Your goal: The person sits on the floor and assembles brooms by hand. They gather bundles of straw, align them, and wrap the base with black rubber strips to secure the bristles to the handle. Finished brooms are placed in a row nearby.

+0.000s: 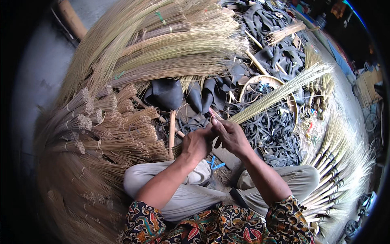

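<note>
My left hand (pixel 198 143) is closed, fingers curled, in front of my crossed legs. A pale bundle of broom straw (pixel 284 90) slants up to the right, its lower end running behind my right hand towards my left fist; the gripped part is hidden. Right beside the left, my right hand (pixel 232 137) is closed, thumb and forefinger pinched. At those fingertips pokes out a thin pinkish-red piece (pixel 214 113); its kind is too small to tell. Just beyond the hands lie black rubber pieces (pixel 165 94).
Large stacks of straw (pixel 178 51) lie ahead, with tied bundles (pixel 109 122) at my left. Cut black rubber strips (pixel 268 126) are heaped to the right around a round basket rim (pixel 260 79). Finished brooms (pixel 329 179) fan out by my right knee. A wooden stick (pixel 172 134) stands near my left forearm.
</note>
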Demonstrator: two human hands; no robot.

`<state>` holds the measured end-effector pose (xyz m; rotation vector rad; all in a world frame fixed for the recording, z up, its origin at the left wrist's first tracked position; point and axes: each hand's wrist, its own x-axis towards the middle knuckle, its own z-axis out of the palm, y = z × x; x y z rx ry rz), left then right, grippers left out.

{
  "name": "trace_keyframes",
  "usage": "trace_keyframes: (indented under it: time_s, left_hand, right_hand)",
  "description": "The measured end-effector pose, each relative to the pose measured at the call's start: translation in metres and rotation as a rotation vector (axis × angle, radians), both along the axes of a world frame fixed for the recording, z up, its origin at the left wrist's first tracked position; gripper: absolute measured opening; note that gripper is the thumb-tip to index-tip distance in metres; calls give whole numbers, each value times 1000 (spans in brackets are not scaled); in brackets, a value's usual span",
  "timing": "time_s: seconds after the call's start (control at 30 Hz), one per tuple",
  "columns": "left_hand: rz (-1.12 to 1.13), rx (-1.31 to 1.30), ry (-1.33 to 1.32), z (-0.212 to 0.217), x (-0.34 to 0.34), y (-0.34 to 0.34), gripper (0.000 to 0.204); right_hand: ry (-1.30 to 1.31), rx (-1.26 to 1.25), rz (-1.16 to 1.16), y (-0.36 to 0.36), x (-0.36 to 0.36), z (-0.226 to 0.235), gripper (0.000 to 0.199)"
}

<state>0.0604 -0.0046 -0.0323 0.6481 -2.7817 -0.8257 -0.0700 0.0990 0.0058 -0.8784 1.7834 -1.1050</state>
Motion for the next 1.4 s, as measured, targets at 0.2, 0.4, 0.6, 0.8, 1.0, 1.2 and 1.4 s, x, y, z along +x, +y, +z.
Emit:
trace_keyframes:
  time_s: [0.2, 0.4, 0.6, 0.8, 1.0, 1.2, 1.4]
  left_hand:
    - [173, -191, -58, -6, -6, -3, 26]
    - [218, 263, -191, 23, -2, -27, 51]
    - [-51, 1339, -77, 42, 1, -20, 58]
    - [-155, 789, -252, 46, -10, -6, 48]
    - [40, 387, -15, 41, -14, 8, 37]
    - [-2, 87, 162, 26, -7, -3, 41]
    - [78, 48, 173, 18, -2, -14, 46]
  right_hand:
    - [-296, -45, -119, 19, 20, -20, 25]
    - [-100, -33, -12, 58, 16, -7, 24]
    - [-519, -121, -32, 59, -11, -5, 34]
    - [-573, -312, -91, 53, -4, -16, 30]
    - [-613, -396, -97, 51, -4, -16, 31]
    - [-310, -229, -151, 44, 3, -6, 28]
    - [77, 43, -74, 61, 7, 23, 35]
